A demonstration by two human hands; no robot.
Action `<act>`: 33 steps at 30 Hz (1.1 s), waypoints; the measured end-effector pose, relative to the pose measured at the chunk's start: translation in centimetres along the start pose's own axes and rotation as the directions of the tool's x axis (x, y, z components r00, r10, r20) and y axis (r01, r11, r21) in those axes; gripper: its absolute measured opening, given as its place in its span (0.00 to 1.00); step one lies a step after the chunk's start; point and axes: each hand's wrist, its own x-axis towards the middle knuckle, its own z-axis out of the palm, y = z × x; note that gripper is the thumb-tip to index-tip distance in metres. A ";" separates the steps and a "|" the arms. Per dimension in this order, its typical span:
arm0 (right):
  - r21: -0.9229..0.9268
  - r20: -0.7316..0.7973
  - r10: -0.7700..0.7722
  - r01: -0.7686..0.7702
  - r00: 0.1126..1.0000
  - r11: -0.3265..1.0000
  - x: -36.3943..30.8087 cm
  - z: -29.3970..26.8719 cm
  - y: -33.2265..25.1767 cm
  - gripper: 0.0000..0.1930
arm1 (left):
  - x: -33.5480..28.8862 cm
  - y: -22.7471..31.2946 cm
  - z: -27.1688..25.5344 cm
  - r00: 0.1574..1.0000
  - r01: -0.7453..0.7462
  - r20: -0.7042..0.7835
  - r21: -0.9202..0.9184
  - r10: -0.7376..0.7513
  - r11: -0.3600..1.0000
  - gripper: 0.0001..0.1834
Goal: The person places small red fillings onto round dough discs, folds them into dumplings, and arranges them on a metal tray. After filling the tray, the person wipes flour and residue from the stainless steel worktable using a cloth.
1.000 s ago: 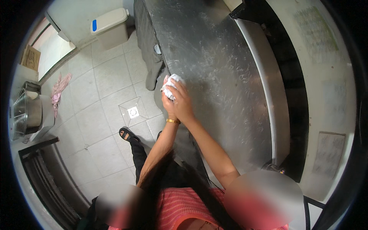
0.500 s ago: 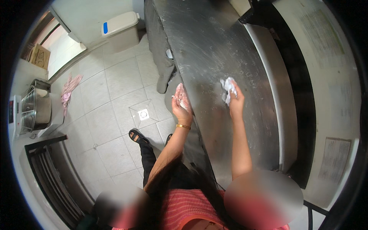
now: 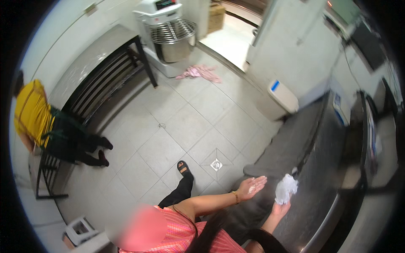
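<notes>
Holding a crumpled white wad of paper or cloth (image 3: 286, 188), the right hand (image 3: 280, 207) has its fingers closed round the wad's lower end; the wad sticks up above the hand, over the near edge of the long stainless-steel table (image 3: 325, 168) at the right of the view. Exact material of the wad: cannot tell.

Left hand (image 3: 251, 187): fully open, palm up, fingers spread, gripping nothing. A pale smear or small white bit lies on the palm. A gold-coloured bangle (image 3: 233, 197) sits at the wrist. Position: just left of the wad, not touching it, off the table edge and above the grey tiled floor (image 3: 168, 126).

Surroundings, ref. only:
- Square floor drain (image 3: 216, 164) near the person's black sandal (image 3: 184, 168).
- Beige lidded bin w/ blue patch (image 3: 278, 99) at the far end of the table.
- White floor-standing mixer w/ steel bowl and wire guard (image 3: 171, 31) at top centre; pink rag (image 3: 199, 72) on the floor in front of it.
- Second person in yellow top and dark trousers (image 3: 46, 122), at left, beside a black slatted bench (image 3: 105, 80), well apart from both hands.
</notes>
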 end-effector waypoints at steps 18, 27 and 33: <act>0.047 0.275 0.456 -0.486 0.846 0.873 23.6 23.2 34.6 0.20 | -22.3 47.3 10.5 0.507 -0.855 0.072 -0.082 0.859 0.512 0.23; -0.091 0.416 0.758 -0.807 0.502 0.584 30.8 38.9 65.0 0.19 | -32.1 59.5 9.0 0.066 -0.981 -0.006 -0.183 0.998 0.064 0.25; -0.448 0.631 0.667 -0.516 0.396 0.730 32.7 52.4 87.3 0.19 | -35.9 67.3 11.7 -0.150 -0.951 -0.098 -0.259 0.984 -0.170 0.24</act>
